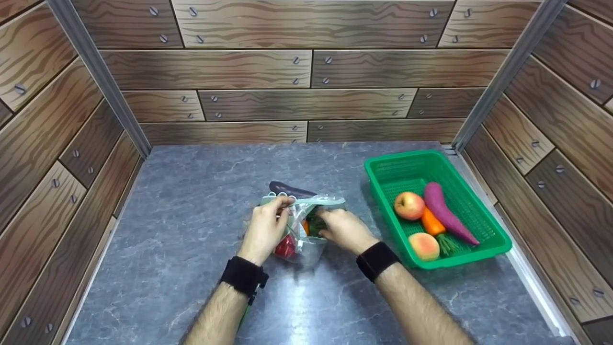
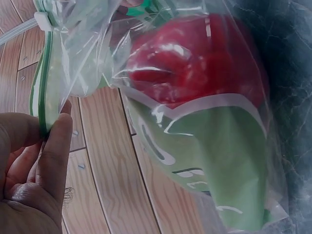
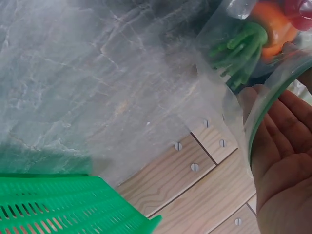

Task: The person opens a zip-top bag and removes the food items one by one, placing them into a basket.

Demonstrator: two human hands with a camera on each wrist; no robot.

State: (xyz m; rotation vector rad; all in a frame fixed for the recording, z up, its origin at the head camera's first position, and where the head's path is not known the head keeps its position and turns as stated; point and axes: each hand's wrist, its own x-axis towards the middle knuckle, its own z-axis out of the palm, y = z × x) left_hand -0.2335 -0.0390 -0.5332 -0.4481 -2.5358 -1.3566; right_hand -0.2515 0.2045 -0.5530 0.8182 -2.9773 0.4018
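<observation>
A clear zip bag (image 1: 306, 239) lies on the grey marble-look table between my two hands. Inside it are a red pepper (image 2: 195, 58) and a carrot (image 3: 275, 24) with a green top (image 3: 239, 48). My left hand (image 1: 280, 206) pinches the bag's green zip strip (image 2: 40, 97) at the left of its mouth. My right hand (image 1: 325, 220) holds the rim (image 3: 258, 112) at the right of the mouth, thumb and fingers on either side of it. The mouth stands parted between the hands. A dark purple eggplant (image 1: 289, 189) lies on the table just behind the bag.
A green plastic basket (image 1: 483, 225) stands at the right. It holds an apple (image 1: 409, 205), a purple sweet potato (image 1: 445, 211), a carrot (image 1: 432, 225) and a peach (image 1: 424, 246). Wood-pattern walls close in the table on three sides.
</observation>
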